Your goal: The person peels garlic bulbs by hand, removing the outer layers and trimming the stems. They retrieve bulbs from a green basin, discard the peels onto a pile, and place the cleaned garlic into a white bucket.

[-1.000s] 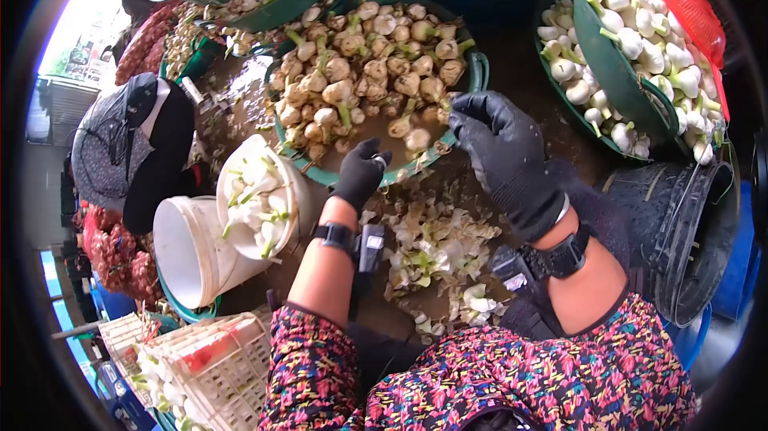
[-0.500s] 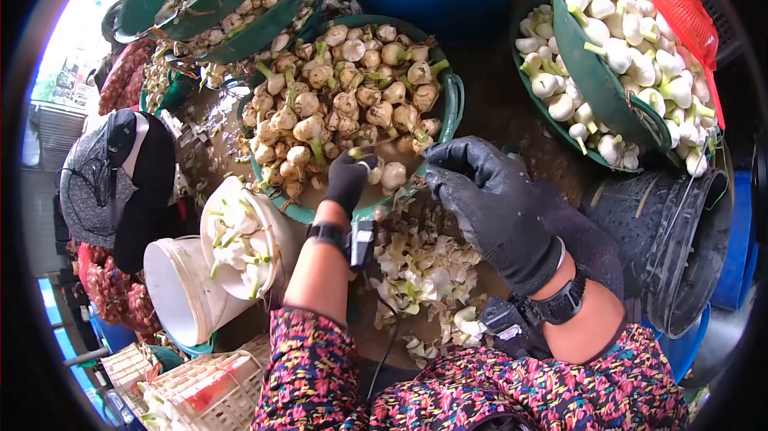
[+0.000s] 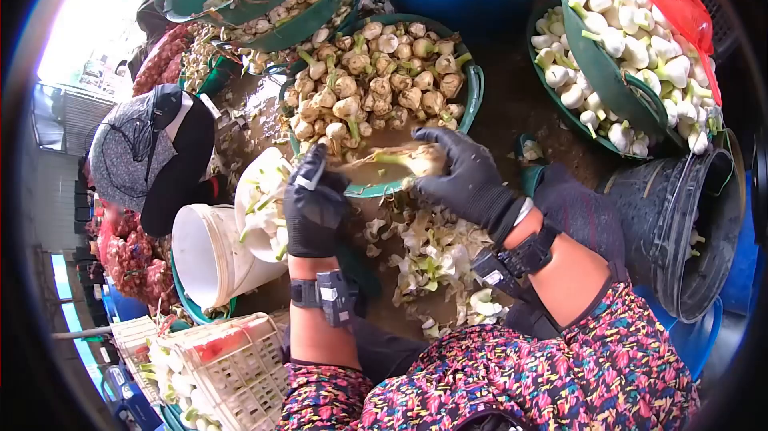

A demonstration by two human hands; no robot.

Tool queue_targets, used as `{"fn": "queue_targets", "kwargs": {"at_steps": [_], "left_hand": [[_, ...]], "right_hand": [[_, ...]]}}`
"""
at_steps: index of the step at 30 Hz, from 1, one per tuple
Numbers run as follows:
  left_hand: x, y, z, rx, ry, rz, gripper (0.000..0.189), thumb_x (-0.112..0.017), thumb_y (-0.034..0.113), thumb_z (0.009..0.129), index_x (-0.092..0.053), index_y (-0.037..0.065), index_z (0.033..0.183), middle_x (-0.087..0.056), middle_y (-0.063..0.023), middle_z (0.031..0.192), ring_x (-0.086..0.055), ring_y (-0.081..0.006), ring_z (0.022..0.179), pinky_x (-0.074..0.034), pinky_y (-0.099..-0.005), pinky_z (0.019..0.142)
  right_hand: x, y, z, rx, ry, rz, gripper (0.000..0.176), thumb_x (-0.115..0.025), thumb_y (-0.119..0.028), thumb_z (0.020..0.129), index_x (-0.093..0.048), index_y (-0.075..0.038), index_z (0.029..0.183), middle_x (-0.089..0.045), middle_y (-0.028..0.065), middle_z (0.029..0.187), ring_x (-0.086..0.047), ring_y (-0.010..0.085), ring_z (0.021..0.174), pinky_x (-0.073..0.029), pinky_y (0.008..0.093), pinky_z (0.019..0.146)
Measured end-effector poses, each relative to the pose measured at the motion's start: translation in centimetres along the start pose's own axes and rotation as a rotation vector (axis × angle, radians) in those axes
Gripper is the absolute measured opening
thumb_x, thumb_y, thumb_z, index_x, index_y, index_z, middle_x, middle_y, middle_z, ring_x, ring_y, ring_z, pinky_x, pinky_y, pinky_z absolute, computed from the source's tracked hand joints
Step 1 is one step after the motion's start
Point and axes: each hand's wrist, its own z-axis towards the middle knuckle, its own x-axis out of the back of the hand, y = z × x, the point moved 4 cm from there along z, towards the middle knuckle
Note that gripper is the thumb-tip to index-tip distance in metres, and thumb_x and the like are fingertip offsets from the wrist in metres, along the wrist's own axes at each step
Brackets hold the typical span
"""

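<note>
My right hand, in a black glove, grips a garlic bulb between thumb and fingers. The bulb's stem points left towards my left hand, also gloved in black, its fingers curled closed. A blurred brownish strip runs between the stem and the left fingers; I cannot make out what they pinch. A small pale patch shows on the left fingers. Both hands are over the near rim of a green tub filled with unpeeled, brown-skinned garlic bulbs. Peeled skins lie in a pile beneath my hands.
White garlic fills tubs at the right, with a red plastic scoop on top. A black bucket lies tipped at the right. White buckets and a basket stand left. Another person's cap is close at left.
My left hand has come back from the bulbs in the tub towards me. A garlic bulb now shows in my right hand. The whole view has shifted, with the scene sliding right.
</note>
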Motion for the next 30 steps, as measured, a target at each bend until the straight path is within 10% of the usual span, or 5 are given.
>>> {"fn": "queue_targets", "kwargs": {"at_steps": [5, 7, 15, 18, 30], "left_hand": [[-5.3, -0.8, -4.3, 0.045, -0.532, 0.928, 0.025, -0.054, 0.003, 0.083, -0.059, -0.003, 0.107, -0.062, -0.0085, 0.075, -0.058, -0.0151, 0.062, -0.048, -0.0245, 0.059], [-5.8, 0.7, -5.0, 0.571, -0.126, 0.058, 0.028, -0.058, 0.002, 0.081, -0.059, -0.004, 0.109, -0.062, -0.0066, 0.075, -0.058, -0.0175, 0.064, -0.048, -0.0262, 0.062], [-6.1, 2.8, -3.8, 0.411, -0.020, -0.409, 0.043, -0.063, 0.021, 0.086, -0.052, -0.003, 0.120, -0.060, -0.0073, 0.101, -0.058, -0.0140, 0.090, -0.046, -0.0251, 0.079], [-5.2, 1.7, -3.6, 0.309, -0.037, -0.339, 0.036, -0.063, 0.019, 0.086, -0.057, -0.001, 0.115, -0.062, -0.0078, 0.099, -0.060, -0.0149, 0.087, -0.048, -0.0257, 0.076], [-4.9, 1.5, -3.9, 0.400, 0.002, -0.269, 0.017, -0.060, 0.008, 0.084, -0.060, -0.001, 0.099, -0.063, -0.0047, 0.091, -0.060, -0.0130, 0.080, -0.050, -0.0265, 0.071]], "right_hand": [[-0.6, 1.6, 0.4, -0.139, -0.165, 0.564, 0.041, -0.068, -0.013, 0.075, -0.058, -0.007, 0.114, -0.064, 0.0074, 0.098, -0.061, 0.0129, 0.078, -0.052, 0.0280, 0.070], [-0.8, 1.5, -0.5, -0.292, -0.258, 0.640, 0.037, -0.066, -0.012, 0.079, -0.058, -0.007, 0.115, -0.064, 0.0063, 0.097, -0.060, 0.0083, 0.075, -0.052, 0.0249, 0.066], [-3.8, 0.9, -1.3, -0.253, -0.522, 0.749, 0.047, -0.063, -0.021, 0.087, -0.048, -0.002, 0.126, -0.058, 0.0077, 0.114, -0.057, 0.0137, 0.101, -0.051, 0.0271, 0.081], [-1.9, -1.9, -1.8, 0.377, -0.151, 0.067, 0.058, -0.072, -0.022, 0.075, -0.049, -0.001, 0.124, -0.054, 0.0201, 0.121, -0.054, 0.0292, 0.111, -0.042, 0.0362, 0.094], [-3.7, 1.1, -1.0, -0.066, -0.169, 0.658, 0.052, -0.064, -0.012, 0.080, -0.046, 0.001, 0.128, -0.062, 0.0144, 0.107, -0.060, 0.0133, 0.095, -0.049, 0.0278, 0.083]]}}
